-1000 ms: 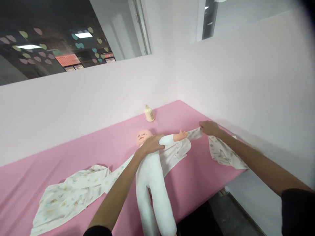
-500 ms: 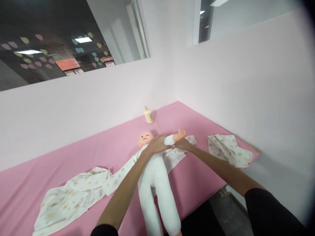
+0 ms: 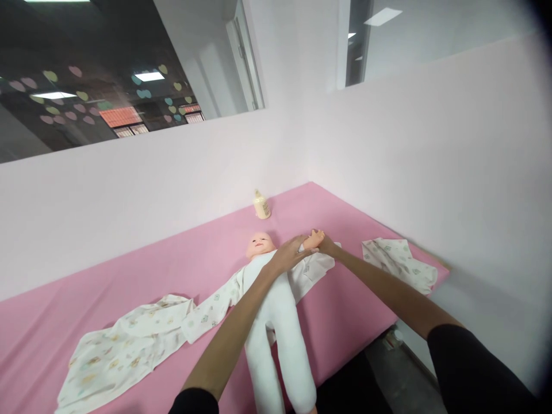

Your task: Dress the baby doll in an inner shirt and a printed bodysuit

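Observation:
A baby doll (image 3: 276,305) with a white cloth body lies on its back, its bare head (image 3: 259,244) toward the wall. My left hand (image 3: 288,254) is closed round the doll's forearm on the right side. At the end of that arm, my right hand (image 3: 329,247) grips the doll's small hand (image 3: 314,238), its fingers partly hidden behind it. A printed white baby shirt (image 3: 313,273) is spread under that arm. On the other side, a printed sleeve (image 3: 213,307) covers the doll's other arm.
Printed white cloth (image 3: 116,351) spreads out at the left. Another printed cloth (image 3: 399,261) lies near the right edge of the pink padded table (image 3: 172,259). A cream pump bottle (image 3: 261,206) stands by the back wall. Walls with windows border the table behind and at right.
Both my hands have shifted slightly toward the end of the doll's arm. That arm has come down a little, and my right hand has moved up from below the forearm to the doll's hand.

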Tool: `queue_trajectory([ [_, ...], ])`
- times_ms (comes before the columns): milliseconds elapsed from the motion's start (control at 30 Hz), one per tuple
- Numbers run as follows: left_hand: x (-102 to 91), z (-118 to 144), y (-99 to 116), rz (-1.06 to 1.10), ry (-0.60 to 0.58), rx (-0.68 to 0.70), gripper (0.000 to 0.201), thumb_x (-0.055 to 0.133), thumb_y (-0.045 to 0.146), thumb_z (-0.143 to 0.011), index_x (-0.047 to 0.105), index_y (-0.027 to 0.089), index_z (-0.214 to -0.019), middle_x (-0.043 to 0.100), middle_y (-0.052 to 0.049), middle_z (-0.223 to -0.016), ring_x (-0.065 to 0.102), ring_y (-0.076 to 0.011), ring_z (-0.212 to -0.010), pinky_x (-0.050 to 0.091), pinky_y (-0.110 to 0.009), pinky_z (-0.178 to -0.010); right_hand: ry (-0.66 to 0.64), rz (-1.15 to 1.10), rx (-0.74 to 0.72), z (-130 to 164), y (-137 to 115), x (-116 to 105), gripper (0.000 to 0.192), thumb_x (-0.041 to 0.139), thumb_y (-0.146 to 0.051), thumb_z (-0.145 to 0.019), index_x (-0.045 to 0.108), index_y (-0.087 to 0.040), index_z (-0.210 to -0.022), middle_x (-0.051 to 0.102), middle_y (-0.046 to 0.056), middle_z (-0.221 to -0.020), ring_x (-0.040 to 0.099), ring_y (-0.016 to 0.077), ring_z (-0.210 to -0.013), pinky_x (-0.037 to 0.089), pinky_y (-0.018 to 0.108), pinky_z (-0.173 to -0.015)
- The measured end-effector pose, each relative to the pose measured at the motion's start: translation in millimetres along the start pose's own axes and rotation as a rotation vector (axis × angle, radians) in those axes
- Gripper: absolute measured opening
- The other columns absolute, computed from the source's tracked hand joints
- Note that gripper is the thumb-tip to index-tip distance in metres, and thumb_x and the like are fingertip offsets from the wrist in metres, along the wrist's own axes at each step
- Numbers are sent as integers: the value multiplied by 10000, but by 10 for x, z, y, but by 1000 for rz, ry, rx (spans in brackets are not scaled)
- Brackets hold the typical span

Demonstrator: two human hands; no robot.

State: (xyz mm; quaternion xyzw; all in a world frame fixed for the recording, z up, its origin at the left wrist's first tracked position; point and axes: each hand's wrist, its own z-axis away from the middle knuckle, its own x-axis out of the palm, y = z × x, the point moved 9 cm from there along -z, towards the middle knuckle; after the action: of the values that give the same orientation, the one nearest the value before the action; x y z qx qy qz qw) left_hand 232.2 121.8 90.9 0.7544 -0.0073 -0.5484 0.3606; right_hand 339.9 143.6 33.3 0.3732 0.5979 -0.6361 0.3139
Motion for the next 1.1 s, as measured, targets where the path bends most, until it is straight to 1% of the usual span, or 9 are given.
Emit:
queue_trajectory([
  [100,18,-36,-103,-33,7,-50,521,402,642,-911,570,217,-1161,658,-48,-1109,598,-207,-950,432,-300,-814,-22,-45,30,6,16,-55,246,577,-359,-936,635,-134,-1016,662,61,-996,631,154,-858,527,309,-751],
  [200,40,-72,-217,-51,-3,-96,524,380,653,-910,576,204,-1094,663,-39,-978,596,-201,-859,421,-288,-739,-24,-95,51,27,49,-146,247,516,-338,-939,644,-130,-898,672,49,-859,600,123,-715,446,224,-607],
  [400,132,-36,-376,-50,-139,-165,554,350,667,-903,594,208,-1095,673,-40,-1009,611,-201,-875,434,-283,-767,-24,-67,101,14,179,-360,179,552,-244,-808,596,-127,-680,596,16,-657,517,102,-583,312,213,-510],
  [567,162,-2,-431,-96,-226,-191,561,427,694,-854,632,218,-1068,689,-54,-1063,626,-238,-958,440,-293,-794,44,55,117,17,124,-482,94,531,-213,-777,588,-157,-726,639,43,-736,569,145,-659,322,233,-553],
  [700,229,-82,-533,-135,-237,-243,580,415,678,-864,614,210,-1141,683,-92,-1119,631,-268,-1002,449,-326,-833,115,171,105,132,-62,-432,114,512,-231,-818,599,-177,-870,675,96,-897,622,217,-823,356,270,-651],
  [800,305,-160,-587,-151,-245,-265,570,423,658,-869,623,190,-1125,689,-116,-1101,640,-281,-991,462,-342,-827,153,224,84,234,-194,-364,138,479,-235,-855,577,-178,-934,669,126,-983,626,250,-889,358,296,-692],
  [933,306,-152,-556,-135,-269,-213,517,468,582,-880,597,209,-1213,664,-87,-1211,627,-251,-1074,463,-314,-891,165,212,72,284,-206,-342,105,481,-259,-857,542,-195,-913,667,100,-943,626,248,-861,349,298,-678],
  [1033,231,-64,-537,-138,-291,-176,576,544,496,-858,501,213,-1358,597,-86,-1340,585,-254,-1172,451,-315,-946,169,163,99,263,-99,-360,85,471,-262,-848,518,-198,-877,654,85,-873,615,237,-808,335,293,-647],
  [1100,202,-21,-547,-154,-293,-169,600,577,460,-846,479,218,-1386,589,-90,-1352,578,-260,-1184,448,-324,-958,168,115,113,241,-50,-344,63,468,-253,-831,499,-199,-839,641,77,-839,600,229,-776,328,292,-629],
])
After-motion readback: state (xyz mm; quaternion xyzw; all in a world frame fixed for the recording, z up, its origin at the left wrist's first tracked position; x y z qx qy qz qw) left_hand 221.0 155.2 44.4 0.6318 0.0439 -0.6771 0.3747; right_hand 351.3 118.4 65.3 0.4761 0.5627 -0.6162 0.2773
